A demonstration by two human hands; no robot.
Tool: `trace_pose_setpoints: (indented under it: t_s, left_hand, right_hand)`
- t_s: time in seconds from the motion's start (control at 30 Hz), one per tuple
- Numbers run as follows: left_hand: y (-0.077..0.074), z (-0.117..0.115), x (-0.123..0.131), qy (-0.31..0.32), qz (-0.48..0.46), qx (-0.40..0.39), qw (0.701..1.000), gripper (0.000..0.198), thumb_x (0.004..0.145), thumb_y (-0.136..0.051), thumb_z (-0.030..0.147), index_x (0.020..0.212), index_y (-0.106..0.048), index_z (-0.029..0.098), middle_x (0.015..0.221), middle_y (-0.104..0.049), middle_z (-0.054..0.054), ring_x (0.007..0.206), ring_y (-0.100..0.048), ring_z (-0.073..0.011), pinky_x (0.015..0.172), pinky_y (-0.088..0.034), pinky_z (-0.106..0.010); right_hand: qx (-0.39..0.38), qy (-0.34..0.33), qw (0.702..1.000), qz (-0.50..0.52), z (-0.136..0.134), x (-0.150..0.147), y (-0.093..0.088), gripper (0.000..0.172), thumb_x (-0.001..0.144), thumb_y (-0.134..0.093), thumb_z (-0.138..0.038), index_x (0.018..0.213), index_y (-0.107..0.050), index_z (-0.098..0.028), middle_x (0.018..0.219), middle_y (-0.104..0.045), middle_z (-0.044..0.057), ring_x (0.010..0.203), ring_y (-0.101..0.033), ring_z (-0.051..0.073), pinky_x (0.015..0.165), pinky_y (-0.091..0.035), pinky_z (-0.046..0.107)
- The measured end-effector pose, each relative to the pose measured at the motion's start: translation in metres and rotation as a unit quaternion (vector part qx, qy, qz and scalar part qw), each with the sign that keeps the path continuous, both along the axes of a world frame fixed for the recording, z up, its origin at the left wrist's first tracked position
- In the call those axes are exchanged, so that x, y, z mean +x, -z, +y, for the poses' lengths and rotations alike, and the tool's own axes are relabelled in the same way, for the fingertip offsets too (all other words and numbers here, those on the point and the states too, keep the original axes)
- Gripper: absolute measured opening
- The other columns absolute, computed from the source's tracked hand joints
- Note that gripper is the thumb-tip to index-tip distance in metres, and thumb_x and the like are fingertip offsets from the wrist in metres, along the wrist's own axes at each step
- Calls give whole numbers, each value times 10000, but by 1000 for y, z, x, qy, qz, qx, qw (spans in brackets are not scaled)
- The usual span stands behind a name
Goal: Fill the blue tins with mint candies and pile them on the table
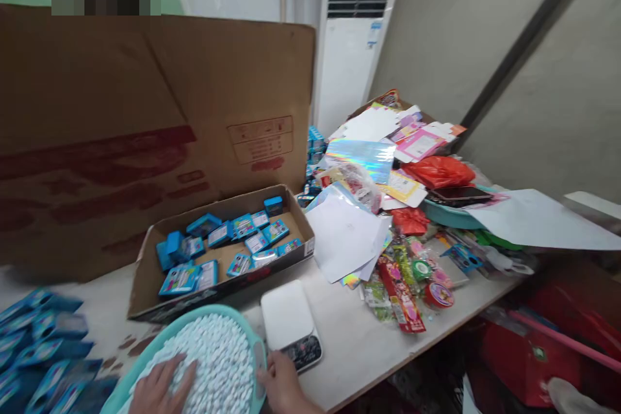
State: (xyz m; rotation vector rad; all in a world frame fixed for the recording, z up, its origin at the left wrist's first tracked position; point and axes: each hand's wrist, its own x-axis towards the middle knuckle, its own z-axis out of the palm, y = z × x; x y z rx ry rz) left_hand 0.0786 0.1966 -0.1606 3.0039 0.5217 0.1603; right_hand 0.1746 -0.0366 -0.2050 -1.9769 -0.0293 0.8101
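Observation:
A teal plastic basin [259,352] full of small pale tablet-like pieces [218,343] stands at the table's front. My left hand [162,388] rests on the pieces with its fingers apart. On the basin's right side, my right hand [284,383] is closed around the rim at the handle. Just behind that hand lies a white kitchen scale [290,317] with a dark panel. Past the basin is a low cardboard tray [303,252] with several small blue boxes [242,226]. More blue boxes [48,349], some with open ends, are stacked at the left.
A large cardboard sheet [233,84] stands upright behind the tray. Papers [349,226], wrapped sweets [400,294], red bags [439,171] and a phone [460,195] on a teal basin crowd the right side. The table's front edge [378,375] runs diagonally, with red items [543,362] below it.

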Motion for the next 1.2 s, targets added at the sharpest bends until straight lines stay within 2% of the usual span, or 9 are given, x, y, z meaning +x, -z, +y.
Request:
trace_pose_setpoints:
  t_s: [0.13,0.23,0.3,0.43,0.67,0.83,0.97,1.1,1.2]
  left_hand:
    - [-8,-17,0,10,-18,9,1000,229,771,-501,177,831,-712,245,1031,-678,-94,967,-584,-270,851,-418,-369]
    - [-11,-26,2,-13,-28,-20,999,219,822,-477,179,830,-691,225,1002,-673,-94,952,-576,-241,876,-398,-340]
    - [-11,-29,4,-39,-52,-44,997,194,834,-487,217,821,-680,217,941,-670,-92,918,-575,-231,873,-394,-325]
    - [-4,-30,3,-72,-89,-50,992,211,852,-482,287,811,-670,201,858,-654,-87,860,-578,-215,843,-405,-299]
    - [9,-29,3,-91,-98,-31,990,226,863,-484,298,773,-668,202,782,-653,-68,797,-607,-194,774,-436,-276]
    - [16,-28,4,-90,-184,1,979,199,841,-506,269,724,-657,211,698,-648,-38,695,-617,-175,682,-462,-263]
    - [16,-26,6,-108,-229,-66,965,170,812,-525,274,736,-666,217,728,-687,-33,703,-644,-183,690,-485,-274]
    - [0,-29,9,-223,-248,-255,908,125,740,-569,298,689,-657,227,740,-695,-9,726,-646,-189,730,-489,-286]
    - [-19,-34,10,-333,-264,-422,801,170,678,-626,359,609,-616,204,575,-602,12,558,-570,-155,563,-461,-258]
  right_hand:
    - [1,-45,997,-67,-26,12,-18,232,715,-590,-211,948,-589,-208,848,-682,36,796,-619,204,710,-400,278]
    - [19,-30,972,-233,-29,52,-45,273,816,-520,-323,1059,-572,-210,973,-674,56,690,-620,168,675,-444,281]
    - [-10,-43,938,-344,-18,91,-65,293,861,-472,-336,1087,-567,-176,1041,-647,96,773,-631,180,718,-470,288]
    - [-65,-89,915,-388,31,173,-88,280,889,-477,-261,1135,-560,-158,1164,-582,143,1102,-535,253,923,-418,374]
    - [-144,-297,901,-282,108,240,-54,305,890,-566,-337,1143,-562,-166,1156,-587,71,988,-597,194,840,-511,408]
    - [-163,-351,893,-227,119,243,-28,331,893,-562,-344,1172,-547,-167,1181,-573,80,1002,-592,203,841,-513,412]
    - [-106,-346,907,-217,113,252,-36,287,872,-589,-344,1095,-582,-163,1099,-610,69,945,-608,188,814,-515,383]
    - [3,-298,927,-229,88,257,-64,406,668,-754,-378,986,-589,-189,957,-674,40,912,-623,238,789,-506,361]
    - [155,-214,947,-184,67,241,-85,483,662,-715,-466,1033,-548,-207,1005,-683,41,927,-633,234,790,-514,366]
